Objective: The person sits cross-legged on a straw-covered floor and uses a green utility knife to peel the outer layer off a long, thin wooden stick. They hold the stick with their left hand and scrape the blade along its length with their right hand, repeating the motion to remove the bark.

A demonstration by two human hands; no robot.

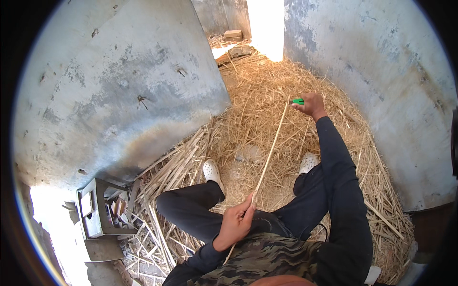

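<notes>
A person sits on a thick bed of straw between two weathered concrete walls, legs spread forward, with a white clog on each foot — the left clog and the right clog both rest on the straw.

The left hand is closed around the near end of a long, thin, pale stick, close to the lap; fingers wrap the shaft and the thumb lies along it. The stick runs straight up and away from the body, passing over the gap between the knees, to the right hand, which is stretched out at arm's length. That hand is shut on a small green tool, held against the far end of the stick; only the tool's green tip shows past the fingers, and what kind of tool it is cannot be told.

The person wears black trousers, dark long sleeves and a camouflage top. At lower left, beside the foot of the left wall, stands a small open grey box with split cane strips piled loosely around it. The right wall curves past the straw, and bright daylight enters through a gap between the walls at the top.
</notes>
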